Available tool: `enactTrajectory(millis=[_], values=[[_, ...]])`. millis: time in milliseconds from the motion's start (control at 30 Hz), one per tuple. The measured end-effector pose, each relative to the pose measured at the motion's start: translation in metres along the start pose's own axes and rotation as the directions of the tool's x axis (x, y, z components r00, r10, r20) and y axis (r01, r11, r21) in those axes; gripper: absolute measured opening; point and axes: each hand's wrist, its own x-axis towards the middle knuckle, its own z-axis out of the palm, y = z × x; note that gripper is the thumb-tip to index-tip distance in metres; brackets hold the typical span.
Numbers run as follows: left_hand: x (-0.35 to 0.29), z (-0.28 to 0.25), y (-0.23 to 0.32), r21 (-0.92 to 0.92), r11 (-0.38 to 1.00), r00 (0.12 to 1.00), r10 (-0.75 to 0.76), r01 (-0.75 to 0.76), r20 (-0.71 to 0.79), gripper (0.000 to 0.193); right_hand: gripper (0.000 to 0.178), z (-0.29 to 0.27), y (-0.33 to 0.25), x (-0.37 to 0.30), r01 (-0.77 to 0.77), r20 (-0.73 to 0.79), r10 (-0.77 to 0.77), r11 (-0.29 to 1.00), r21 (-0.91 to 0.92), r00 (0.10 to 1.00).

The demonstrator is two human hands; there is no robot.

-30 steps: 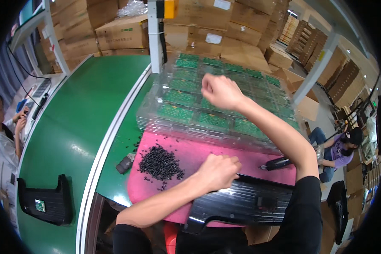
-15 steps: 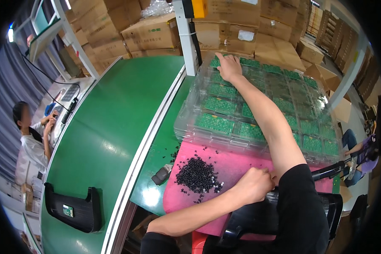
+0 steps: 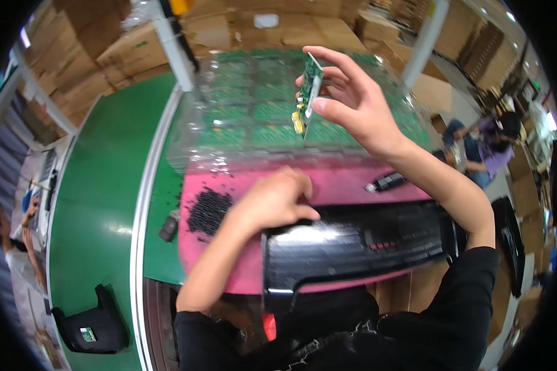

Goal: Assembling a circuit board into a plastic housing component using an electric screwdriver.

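My right hand (image 3: pixel 365 108) holds a green circuit board (image 3: pixel 308 77) upright by its edges, above the clear plastic trays. Yellow and white components stick out from the board's lower part. My left hand (image 3: pixel 272 201), slightly blurred, is over the upper left edge of a glossy black plastic housing (image 3: pixel 353 244). Its thumb and fingers are apart with nothing seen between them; whether it touches the housing I cannot tell. The housing lies across the pink mat (image 3: pixel 334 185). Beside my left wrist is a heap of small black screws (image 3: pixel 207 213).
Stacked clear trays (image 3: pixel 195 139) of green boards stand behind the mat. A black power screwdriver (image 3: pixel 390 180) lies right of centre. A dark block (image 3: pixel 169 227) sits left of the screws. On the green conveyor (image 3: pixel 105 216) lies another black housing (image 3: pixel 108 321). Two people sit farther off, left and right.
My right hand has come back from the far left of the trays, now with a circuit board. My left hand has loosened from a closed shape. The view has shifted, showing more of the housing.
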Motion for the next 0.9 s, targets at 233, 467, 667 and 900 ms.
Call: enactTrajectory(millis=[233, 467, 667, 900], values=[[0.013, -0.010, 0.076, -0.681, 0.705, 0.924, -0.098, -0.198, -0.369, 0.063, 0.073, -0.018, -0.048, -0.123, -0.032, -0.184, 0.050, 0.994, 0.101, 0.982], [0.035, 0.022, 0.103, -0.608, 0.787, 0.969, -0.054, -0.106, -0.240, 0.056, 0.065, -0.051, -0.044, -0.202, -0.080, -0.374, 0.100, 0.994, 0.068, 0.922], [0.035, 0.052, 0.099, -0.371, 0.929, 1.000, 0.000, 0.006, 0.015, 0.053, 0.047, -0.081, -0.015, -0.263, -0.340, -0.307, 0.260, 0.908, -0.245, 0.916], [0.033, 0.072, 0.092, -0.056, 0.998, 0.986, 0.048, -0.040, 0.159, 0.053, 0.056, -0.084, 0.016, -0.282, -0.353, -0.128, 0.346, 0.734, -0.580, 0.930]])
